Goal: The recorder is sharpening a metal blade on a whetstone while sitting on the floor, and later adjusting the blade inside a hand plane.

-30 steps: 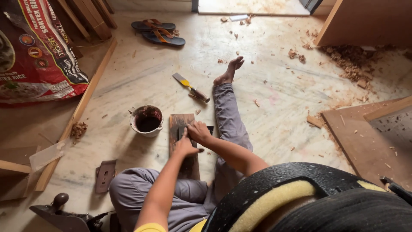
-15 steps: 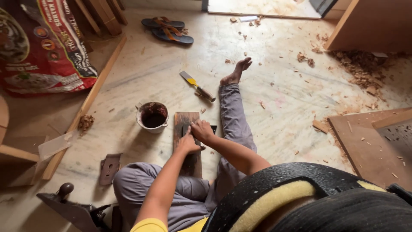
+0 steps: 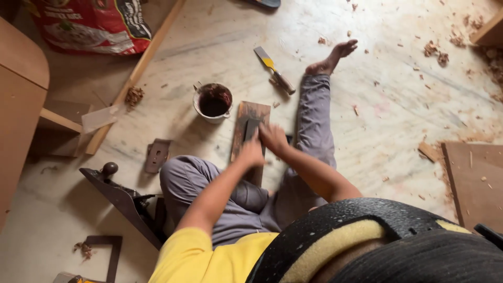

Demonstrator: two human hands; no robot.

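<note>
Both arms reach forward and down from the yellow-sleeved shoulders, converging just ahead of the lap. The left hand (image 3: 251, 153) and right hand (image 3: 273, 137) sit side by side — nearly touching — fingers curled downward, both slightly blurred. The left forearm runs straight and long; the right bends at the elbow. One leg is folded, the other stretched out — foot bare.

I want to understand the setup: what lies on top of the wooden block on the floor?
A dark flat blade lies on the wooden block; both hands press it, so its near end is covered.
</note>
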